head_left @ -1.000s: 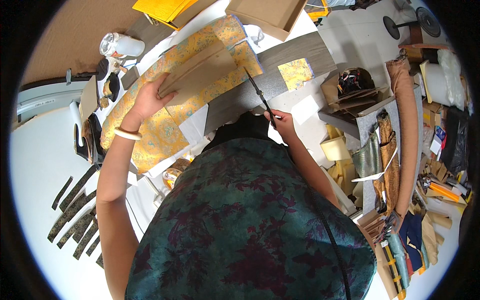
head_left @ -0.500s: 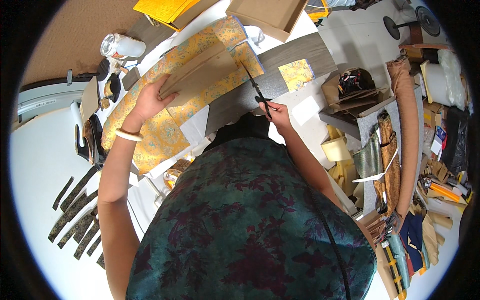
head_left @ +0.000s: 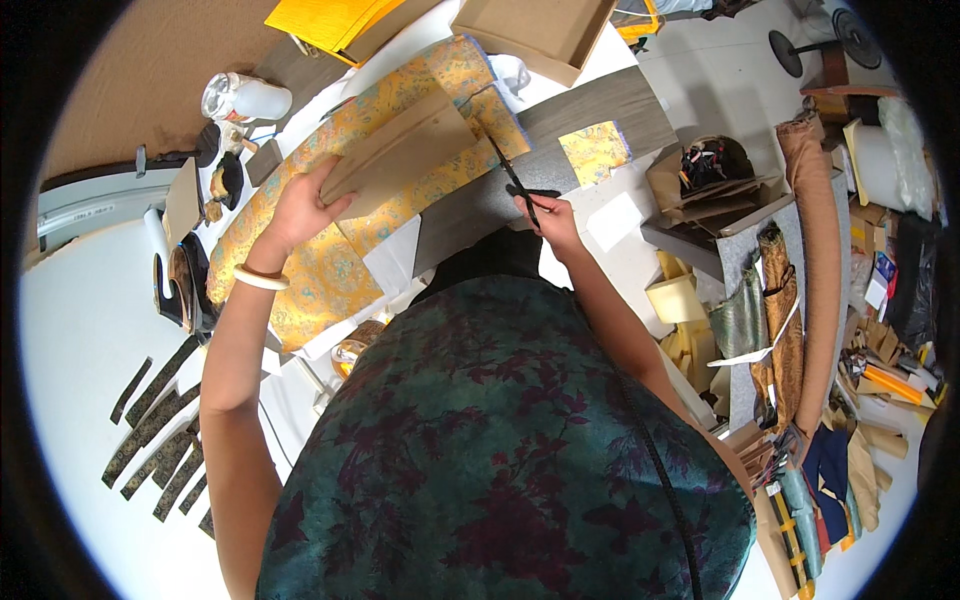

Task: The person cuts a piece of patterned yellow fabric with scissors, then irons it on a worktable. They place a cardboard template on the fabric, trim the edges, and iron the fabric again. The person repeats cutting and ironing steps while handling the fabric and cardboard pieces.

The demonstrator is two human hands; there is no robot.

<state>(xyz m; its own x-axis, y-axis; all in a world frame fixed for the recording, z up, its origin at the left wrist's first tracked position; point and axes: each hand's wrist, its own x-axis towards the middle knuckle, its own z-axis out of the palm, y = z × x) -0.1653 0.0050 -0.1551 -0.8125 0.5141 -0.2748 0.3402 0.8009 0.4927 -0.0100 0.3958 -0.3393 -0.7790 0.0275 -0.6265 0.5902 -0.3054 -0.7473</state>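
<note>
My left hand (head_left: 308, 208) grips the near-left end of a flat brown board (head_left: 405, 150), thumb on top. Under the board spreads a yellow patterned fabric (head_left: 320, 275) with blue and white motifs and a blue edge at its far right. My right hand (head_left: 550, 223) holds black scissors (head_left: 516, 180) by the handles. Their blades point away from me and meet the fabric's right edge, just beyond the board's right end. A cut slit runs in the fabric's far right part. To the right lies a small cut piece of the same fabric (head_left: 597, 152).
A shallow cardboard box (head_left: 535, 35) and a yellow package (head_left: 335, 22) stand at the far side. A clear jar (head_left: 247, 97) is far left. Right of the table are a bin of cardboard scraps (head_left: 715, 190) and a long brown roll (head_left: 822, 270). Dark patterned strips (head_left: 150, 430) lie lower left.
The scissors' handles have come apart and the blades look more closed or shifted slightly at the fabric's edge. My left hand keeps its place on the board.
</note>
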